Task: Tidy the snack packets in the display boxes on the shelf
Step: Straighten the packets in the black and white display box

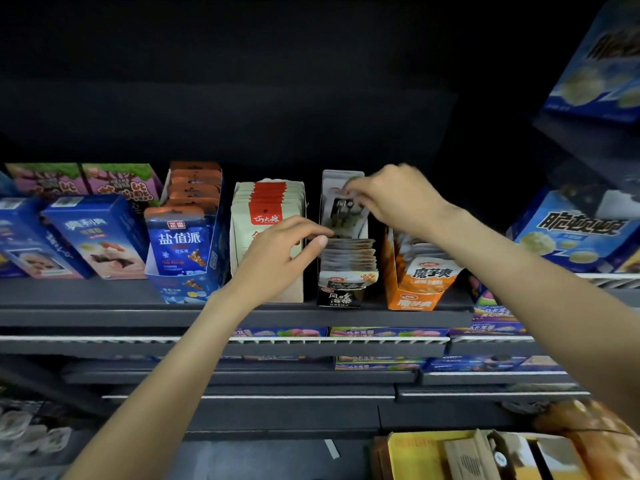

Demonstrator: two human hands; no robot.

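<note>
A black display box of seaweed snack packets stands on the dark shelf, between a cream-and-red packet box and an orange box. My right hand pinches the top of a black-and-white snack packet that stands raised at the back of the black box. My left hand reaches in from the left, its thumb and fingertips touching the lower left edge of that packet above the stack of grey packets.
A blue box of candy packets and blue cartons stand to the left. Blue snack boxes sit on the right shelf. Lower shelves hold flat colourful packs, and yellow cartons lie at the bottom right.
</note>
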